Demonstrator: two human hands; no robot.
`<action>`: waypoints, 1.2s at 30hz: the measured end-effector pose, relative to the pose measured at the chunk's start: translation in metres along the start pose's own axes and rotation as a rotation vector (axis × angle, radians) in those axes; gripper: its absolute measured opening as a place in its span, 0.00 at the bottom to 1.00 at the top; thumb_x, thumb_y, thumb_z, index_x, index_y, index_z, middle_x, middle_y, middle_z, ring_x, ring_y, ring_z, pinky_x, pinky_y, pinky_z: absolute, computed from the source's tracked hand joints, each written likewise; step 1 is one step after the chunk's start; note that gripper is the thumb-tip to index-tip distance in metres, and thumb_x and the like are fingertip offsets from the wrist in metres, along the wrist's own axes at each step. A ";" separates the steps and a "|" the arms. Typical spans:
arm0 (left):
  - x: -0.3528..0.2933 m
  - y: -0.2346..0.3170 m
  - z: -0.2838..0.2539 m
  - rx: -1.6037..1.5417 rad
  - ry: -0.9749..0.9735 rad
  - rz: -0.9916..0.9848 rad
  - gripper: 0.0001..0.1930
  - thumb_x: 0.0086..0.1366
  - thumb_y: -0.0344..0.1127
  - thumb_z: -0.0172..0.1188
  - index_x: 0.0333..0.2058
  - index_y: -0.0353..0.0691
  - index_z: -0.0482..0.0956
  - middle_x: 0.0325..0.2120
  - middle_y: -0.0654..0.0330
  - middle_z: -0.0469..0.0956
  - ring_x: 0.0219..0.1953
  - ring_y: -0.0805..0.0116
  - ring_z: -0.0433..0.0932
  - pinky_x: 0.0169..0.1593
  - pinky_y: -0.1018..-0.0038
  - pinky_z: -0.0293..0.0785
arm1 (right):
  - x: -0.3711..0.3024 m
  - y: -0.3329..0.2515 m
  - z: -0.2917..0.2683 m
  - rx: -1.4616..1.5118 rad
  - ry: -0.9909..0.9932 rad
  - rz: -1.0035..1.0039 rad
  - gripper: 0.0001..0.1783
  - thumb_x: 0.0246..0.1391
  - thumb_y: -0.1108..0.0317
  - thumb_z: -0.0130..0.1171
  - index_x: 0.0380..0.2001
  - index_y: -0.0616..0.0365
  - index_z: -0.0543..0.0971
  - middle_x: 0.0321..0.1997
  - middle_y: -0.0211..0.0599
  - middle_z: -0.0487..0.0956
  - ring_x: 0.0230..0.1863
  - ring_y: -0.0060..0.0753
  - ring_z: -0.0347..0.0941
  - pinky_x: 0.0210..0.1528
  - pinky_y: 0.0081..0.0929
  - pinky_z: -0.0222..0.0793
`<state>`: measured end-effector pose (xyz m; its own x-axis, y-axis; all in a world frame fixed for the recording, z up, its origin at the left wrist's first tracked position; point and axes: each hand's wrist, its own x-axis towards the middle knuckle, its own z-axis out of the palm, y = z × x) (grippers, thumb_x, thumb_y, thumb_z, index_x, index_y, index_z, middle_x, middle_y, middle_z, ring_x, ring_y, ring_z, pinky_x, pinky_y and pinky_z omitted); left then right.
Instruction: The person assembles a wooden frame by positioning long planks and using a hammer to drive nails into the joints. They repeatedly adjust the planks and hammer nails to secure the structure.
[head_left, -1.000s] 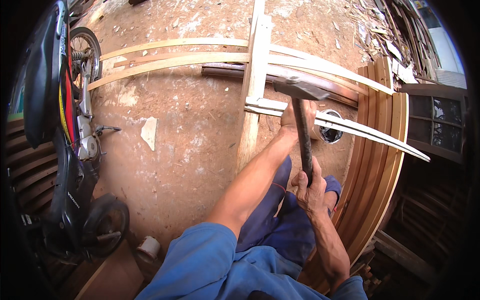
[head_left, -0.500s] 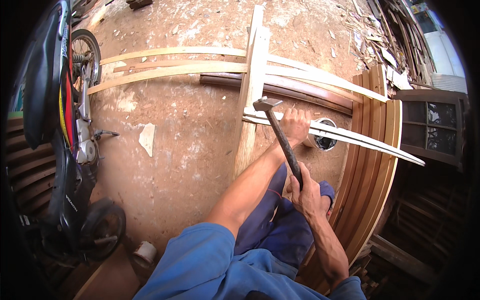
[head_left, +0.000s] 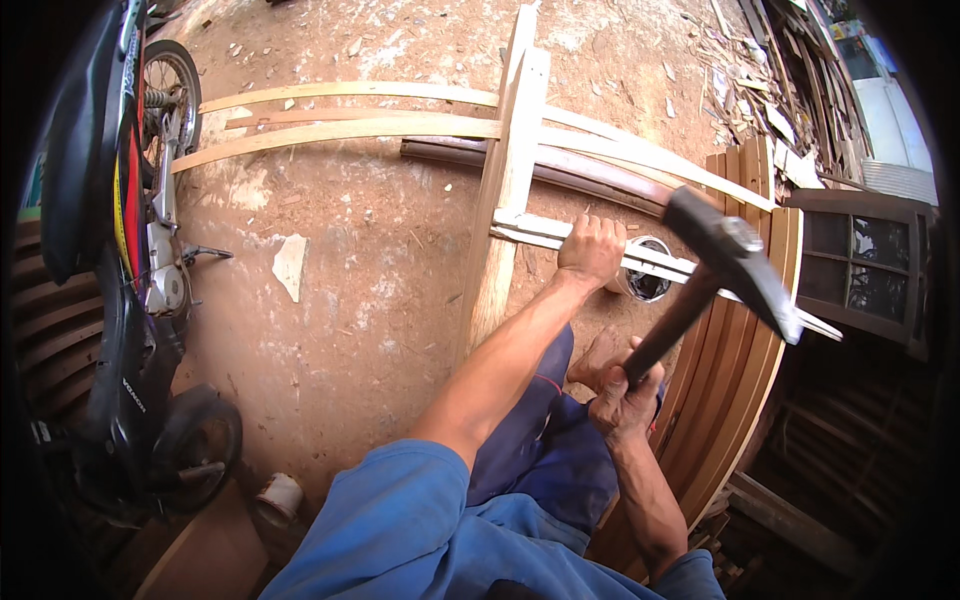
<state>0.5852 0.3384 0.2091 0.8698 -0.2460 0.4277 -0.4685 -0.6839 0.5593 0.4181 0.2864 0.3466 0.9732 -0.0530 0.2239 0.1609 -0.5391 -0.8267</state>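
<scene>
Left hand [head_left: 597, 248]: one; clamped over the white strip [head_left: 535, 224], to the right of the timber beam [head_left: 517, 140]. Right hand [head_left: 627, 398]: one; fingers wrapped round the handle of the hammer [head_left: 698, 297], right of the beam.

Hammer: one; judged head-heavy, rigid and not fragile; best grasped low on the handle.

White strip: end overlapping the beam, length extended rightward; whether one grooved piece or two cannot be told. Judged light, springy, perhaps liable to split; best held close to the beam.

Bucket [head_left: 618, 282]: one, right of the beam, partly covered by the strip. Thin slats [head_left: 345, 130]: three counted left of the beam. Stacked boards [head_left: 727, 360]: at least four, right of the beam. Paned frame [head_left: 905, 325]: one, far right of it. White pot [head_left: 279, 500] and motorcycle [head_left: 112, 330]: one each, left of it.
</scene>
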 end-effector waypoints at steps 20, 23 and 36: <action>0.003 0.005 -0.006 0.209 -0.131 0.075 0.05 0.55 0.33 0.55 0.24 0.43 0.77 0.19 0.59 0.77 0.25 0.63 0.77 0.35 0.68 0.69 | 0.002 0.003 0.002 -0.179 -0.227 0.217 0.20 0.65 0.67 0.56 0.57 0.62 0.68 0.24 0.43 0.75 0.24 0.33 0.76 0.27 0.31 0.70; 0.005 0.003 -0.001 0.203 -0.073 0.077 0.04 0.53 0.34 0.56 0.23 0.43 0.77 0.19 0.58 0.77 0.26 0.63 0.78 0.36 0.66 0.71 | 0.005 0.003 0.005 -0.329 -0.276 0.218 0.19 0.65 0.66 0.56 0.55 0.63 0.68 0.25 0.43 0.76 0.25 0.34 0.76 0.27 0.33 0.70; 0.000 0.002 -0.004 0.164 0.083 0.092 0.05 0.55 0.34 0.57 0.22 0.44 0.76 0.18 0.60 0.75 0.23 0.65 0.75 0.34 0.69 0.67 | 0.013 -0.004 0.005 0.064 -0.019 0.029 0.21 0.64 0.67 0.56 0.57 0.62 0.68 0.27 0.54 0.79 0.27 0.57 0.79 0.29 0.42 0.74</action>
<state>0.5833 0.3399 0.2130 0.8054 -0.2599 0.5328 -0.5082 -0.7654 0.3948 0.4312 0.2922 0.3508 0.9804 -0.0519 0.1902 0.1420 -0.4827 -0.8642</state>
